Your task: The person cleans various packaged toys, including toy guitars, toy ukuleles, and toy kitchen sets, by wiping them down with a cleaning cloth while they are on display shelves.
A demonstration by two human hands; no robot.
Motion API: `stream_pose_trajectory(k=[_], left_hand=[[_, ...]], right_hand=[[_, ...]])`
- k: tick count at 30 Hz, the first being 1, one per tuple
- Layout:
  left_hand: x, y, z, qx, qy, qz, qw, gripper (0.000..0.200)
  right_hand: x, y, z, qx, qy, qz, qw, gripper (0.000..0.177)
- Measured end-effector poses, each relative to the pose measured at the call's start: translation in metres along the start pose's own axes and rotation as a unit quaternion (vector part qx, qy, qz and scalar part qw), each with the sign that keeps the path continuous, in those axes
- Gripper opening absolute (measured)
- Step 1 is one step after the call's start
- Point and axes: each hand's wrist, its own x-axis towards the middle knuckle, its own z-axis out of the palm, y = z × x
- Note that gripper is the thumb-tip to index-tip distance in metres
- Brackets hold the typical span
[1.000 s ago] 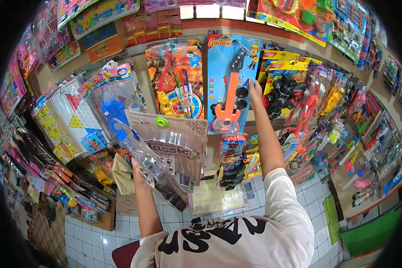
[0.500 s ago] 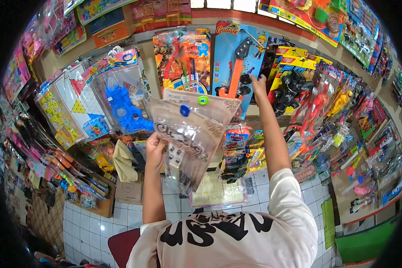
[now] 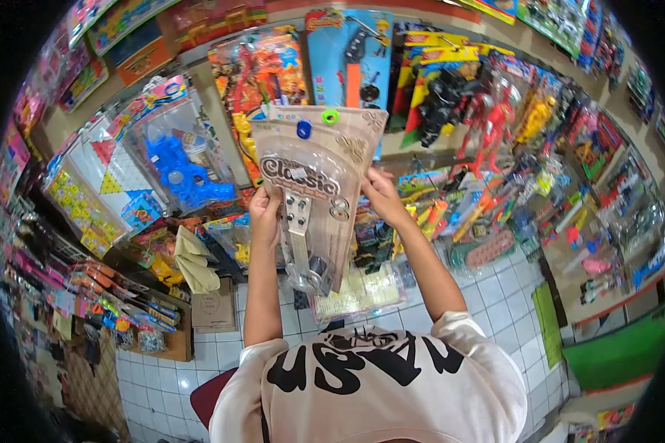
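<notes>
In front of my chest, two overlapping "Classic" toy guitar packs (image 3: 303, 173) stand nearly upright, brown card under clear plastic. A light headstock with dark pegs shows through the front one. A blue hanger tab (image 3: 304, 130) sits at its top, with a green hanger tab (image 3: 329, 117) just behind. My left hand (image 3: 264, 210) is closed on the left edge of the packs. On the right edge, my right hand (image 3: 380, 192) is closed too, some fingers hidden behind the card. The packs cover the lower part of a hanging blue-card guitar pack (image 3: 377, 66).
A blue toy gun pack (image 3: 185, 173) hangs on the left. Black toy (image 3: 443, 103) and red figure packs (image 3: 491, 129) hang on the right. A yellowish pack (image 3: 362, 292) lies low in front, near the tiled floor (image 3: 480, 310). A red seat (image 3: 210, 395) is behind me.
My right hand has come down from the hanging blue guitar pack and taken the right edge of the held packs. The packs have turned more upright and face me. My view has shifted slightly right.
</notes>
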Motion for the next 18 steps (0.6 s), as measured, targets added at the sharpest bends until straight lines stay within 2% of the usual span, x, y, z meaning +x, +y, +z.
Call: stream_pose_trajectory(k=[1,4,6,8,10,12,13,14,18], left_hand=[[0.002,-0.002,0.004,-0.012,-0.003,-0.012,1.000,0.019],[-0.001,0.002,0.023,-0.007,0.006,-0.032,0.999,0.024],[0.002,0.002,0.027,0.013,0.029,-0.026,0.999,0.026],[0.002,0.011,0.027,0.042,0.053,-0.015,0.998,0.029],[0.003,0.027,0.030,0.046,0.070,0.005,0.996,0.030],[0.007,0.030,0.020,0.073,0.076,0.023,0.994,0.031],[0.008,0.031,0.015,0.085,0.079,0.032,0.993,0.032],[0.008,0.032,0.014,0.087,0.082,0.025,0.992,0.031],[0.010,0.028,0.001,0.074,0.093,-0.005,0.993,0.030]], right_hand=[[-0.002,0.002,-0.001,0.018,0.023,0.000,1.000,0.029],[-0.004,0.006,-0.009,-0.037,0.090,-0.007,0.995,0.023],[-0.006,-0.011,-0.018,-0.117,0.147,0.011,0.982,0.023],[-0.002,-0.020,-0.026,-0.111,0.224,-0.070,0.966,0.024],[-0.011,-0.036,-0.052,-0.164,0.211,-0.046,0.963,0.025],[-0.014,-0.042,-0.072,-0.180,0.238,-0.086,0.951,0.024],[-0.018,-0.051,-0.077,-0.164,0.249,-0.071,0.952,0.024],[-0.021,-0.058,-0.078,-0.169,0.271,-0.088,0.944,0.023],[-0.037,-0.063,-0.105,-0.184,0.262,-0.071,0.945,0.022]])
